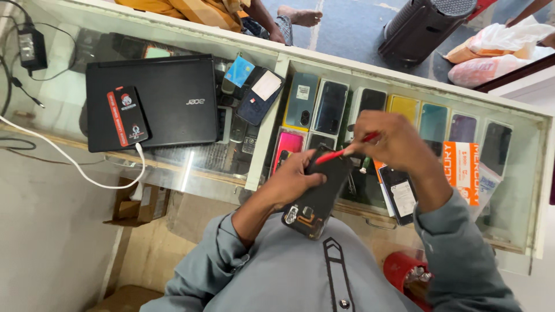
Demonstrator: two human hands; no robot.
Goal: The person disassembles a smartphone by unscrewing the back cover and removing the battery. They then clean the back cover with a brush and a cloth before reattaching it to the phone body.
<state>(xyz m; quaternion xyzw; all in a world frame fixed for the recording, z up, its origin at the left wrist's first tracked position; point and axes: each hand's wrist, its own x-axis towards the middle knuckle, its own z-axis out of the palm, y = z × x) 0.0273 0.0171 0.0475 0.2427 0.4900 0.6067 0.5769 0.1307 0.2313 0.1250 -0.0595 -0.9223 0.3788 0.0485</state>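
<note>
We are holding a phone [317, 193] over the glass counter [523, 190] and working on it with a red tool [346, 150].

Our left hand [293, 180] is wrapping around the phone, fingers pressing its dark back and thumb along its edge, tilting it in front of our chest so its camera end is pointing down toward us. Our right hand [392, 140] is pinching the red tool between thumb and fingers, and its tip is touching the phone's upper edge. Under the glass, rows of phone cases [331, 107] are lying side by side. To the left, a closed black laptop [167, 98] is sitting on the counter with a power bank [127, 115] lying on it, a white cable [69, 162] trailing off.
</note>
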